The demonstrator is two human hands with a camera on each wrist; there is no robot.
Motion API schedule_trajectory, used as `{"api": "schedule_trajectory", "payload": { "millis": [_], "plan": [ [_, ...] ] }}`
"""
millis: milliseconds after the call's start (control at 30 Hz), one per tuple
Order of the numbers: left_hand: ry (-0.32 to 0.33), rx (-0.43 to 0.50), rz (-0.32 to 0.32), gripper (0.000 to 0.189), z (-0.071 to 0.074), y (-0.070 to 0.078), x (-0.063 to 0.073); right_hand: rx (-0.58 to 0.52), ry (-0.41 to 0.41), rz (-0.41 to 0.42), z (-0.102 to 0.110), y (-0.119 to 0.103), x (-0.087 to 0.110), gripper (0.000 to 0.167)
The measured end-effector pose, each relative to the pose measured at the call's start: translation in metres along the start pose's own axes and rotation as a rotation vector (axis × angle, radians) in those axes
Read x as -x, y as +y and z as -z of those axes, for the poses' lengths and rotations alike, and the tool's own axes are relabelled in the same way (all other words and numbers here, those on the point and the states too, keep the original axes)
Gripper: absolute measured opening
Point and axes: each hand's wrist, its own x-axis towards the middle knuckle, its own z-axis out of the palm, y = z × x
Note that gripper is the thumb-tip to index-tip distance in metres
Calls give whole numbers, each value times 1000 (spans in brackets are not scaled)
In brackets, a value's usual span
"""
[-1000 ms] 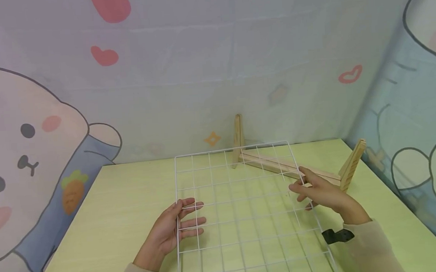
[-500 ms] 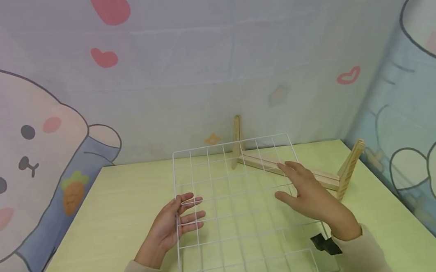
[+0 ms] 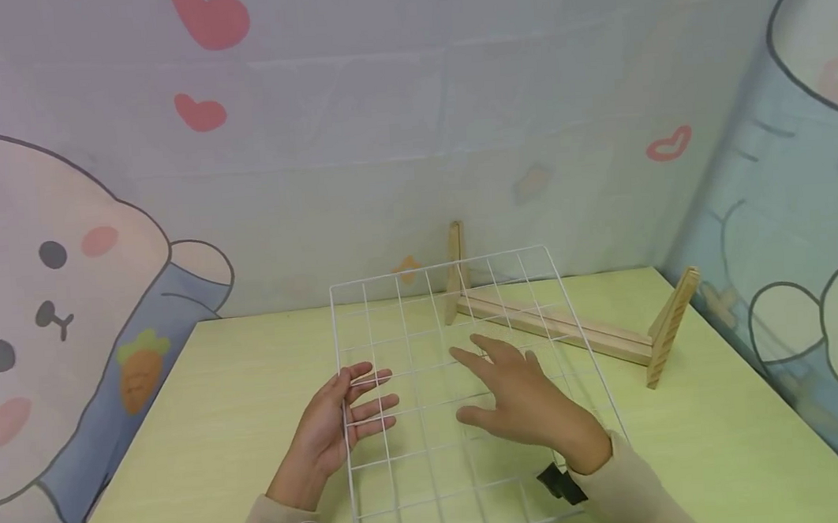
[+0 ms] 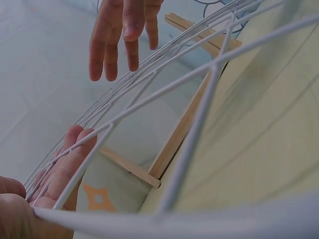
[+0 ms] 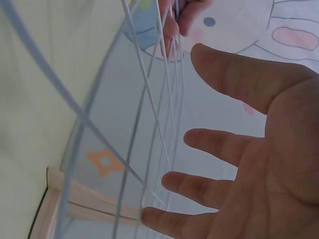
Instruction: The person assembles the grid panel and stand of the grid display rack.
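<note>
A white wire grid panel [image 3: 426, 269] slants above the table in the head view. My left hand [image 3: 321, 436] holds its left edge, thumb on the near side and the fingers reaching behind the wires. In the left wrist view the fingers [image 4: 67, 172] of that hand show through the mesh. Over the middle of the grid is my right hand [image 3: 529, 398], fingers spread and holding nothing. The right wrist view shows its open palm [image 5: 294, 144] facing the wires, thumb apart from the fingers.
Behind the panel, a pale wooden stand [image 3: 572, 332] with two upright end pieces rests on the yellow-green table [image 3: 254, 381]. A cloth backdrop [image 3: 355, 123] printed with hearts and cartoon animals hangs behind and at both sides.
My right hand has let go of the grid's right edge and moved left over its middle. The grid's far edge has risen a little. The left hand keeps its hold.
</note>
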Motion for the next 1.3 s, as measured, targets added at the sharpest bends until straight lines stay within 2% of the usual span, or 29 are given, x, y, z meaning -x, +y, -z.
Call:
{"api": "schedule_trajectory", "payload": {
  "millis": [200, 400, 800, 1067, 1300],
  "plan": [
    [14, 13, -14, 43, -4, 2, 0, -26, -37, -2, -10, -3, -6, 77],
    [19, -4, -19, 45, -7, 3, 2, -68, -70, -41, -18, -7, -11, 79],
    [32, 8, -21, 45, -11, 4, 5, 18, -86, -76, -23, -14, -18, 89],
    [45, 16, -33, 43, -10, 5, 4, 24, -82, -90, -26, -17, -24, 86],
    [44, 21, -40, 40, -11, 4, 5, 55, -43, -80, -30, -16, -30, 75]
  ]
}}
